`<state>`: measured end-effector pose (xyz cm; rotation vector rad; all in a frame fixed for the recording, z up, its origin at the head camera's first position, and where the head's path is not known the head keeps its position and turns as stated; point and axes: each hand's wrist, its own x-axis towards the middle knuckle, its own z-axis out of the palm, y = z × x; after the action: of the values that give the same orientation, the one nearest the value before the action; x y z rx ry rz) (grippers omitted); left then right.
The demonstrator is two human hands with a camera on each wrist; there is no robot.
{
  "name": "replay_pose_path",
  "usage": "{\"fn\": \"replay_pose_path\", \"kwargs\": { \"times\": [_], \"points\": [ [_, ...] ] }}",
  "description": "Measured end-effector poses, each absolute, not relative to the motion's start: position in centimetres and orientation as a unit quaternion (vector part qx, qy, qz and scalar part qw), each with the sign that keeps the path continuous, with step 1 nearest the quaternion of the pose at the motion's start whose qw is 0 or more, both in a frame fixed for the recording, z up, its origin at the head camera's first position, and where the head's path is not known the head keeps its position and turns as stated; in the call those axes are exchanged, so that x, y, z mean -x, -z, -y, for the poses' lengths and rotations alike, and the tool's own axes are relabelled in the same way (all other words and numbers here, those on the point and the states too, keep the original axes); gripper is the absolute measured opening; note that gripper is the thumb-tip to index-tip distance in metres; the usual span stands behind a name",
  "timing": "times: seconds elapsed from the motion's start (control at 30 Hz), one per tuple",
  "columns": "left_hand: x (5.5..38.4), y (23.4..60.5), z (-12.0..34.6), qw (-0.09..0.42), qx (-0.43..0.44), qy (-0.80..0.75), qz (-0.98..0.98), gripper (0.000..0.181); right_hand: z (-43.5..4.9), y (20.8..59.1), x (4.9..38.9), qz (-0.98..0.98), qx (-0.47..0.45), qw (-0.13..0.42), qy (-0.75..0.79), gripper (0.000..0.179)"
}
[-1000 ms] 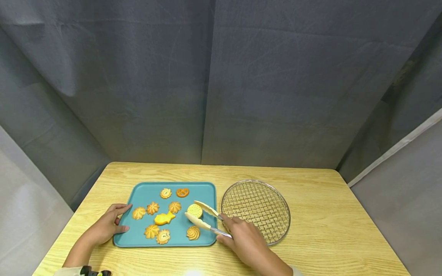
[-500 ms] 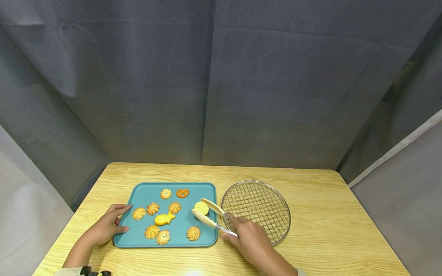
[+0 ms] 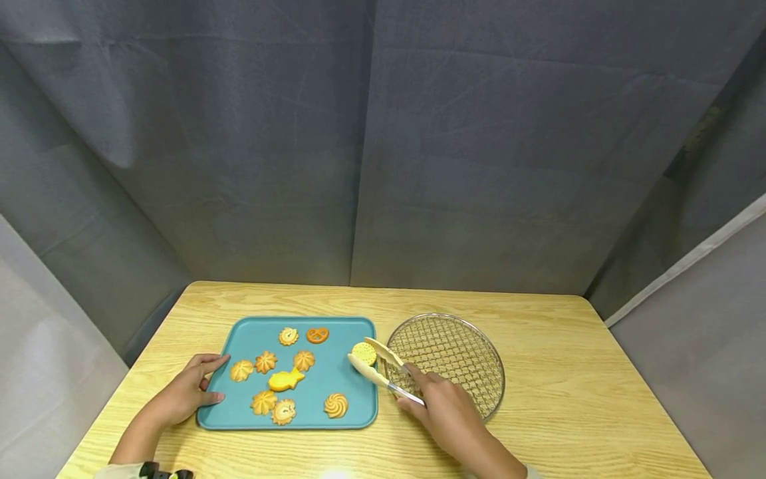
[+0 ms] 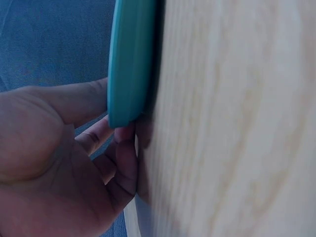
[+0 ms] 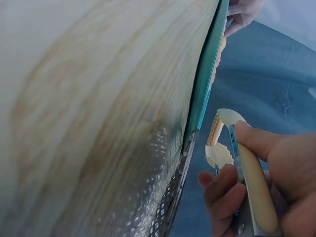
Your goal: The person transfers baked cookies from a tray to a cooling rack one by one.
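My left hand holds the left end of a teal baking tray. In the left wrist view the thumb lies against one face of the tray's rim, with the other fingers bent at its other side. My right hand grips metal tongs with cream tips. Between those tips is a round yellow cookie, over the tray's right edge. The right wrist view shows the cookie edge-on, raised above the tray. Just right of the tray stands a round wire rack, partly behind my right hand.
Several cookies lie on the tray, among them a pretzel, a fish-shaped cookie and a swirl cookie. The wooden table extends right of the rack. Grey curtains hang behind and at both sides.
My right hand has moved right with the tongs, carrying the round cookie from above the tray's right part to its right edge. The left hand and tray have stayed put.
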<state>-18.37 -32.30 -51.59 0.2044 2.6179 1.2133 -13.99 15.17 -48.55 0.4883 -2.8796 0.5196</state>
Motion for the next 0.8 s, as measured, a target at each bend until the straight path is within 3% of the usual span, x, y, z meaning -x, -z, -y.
{"fn": "replay_pose_path", "kwargs": {
  "times": [0.8],
  "points": [
    [18.4, 51.7, 32.4, 0.128, -0.068, -0.418, -0.897, 0.083, -17.2, 49.1, 14.6, 0.966, -0.138, 0.099, -0.196, 0.063]
  ]
}}
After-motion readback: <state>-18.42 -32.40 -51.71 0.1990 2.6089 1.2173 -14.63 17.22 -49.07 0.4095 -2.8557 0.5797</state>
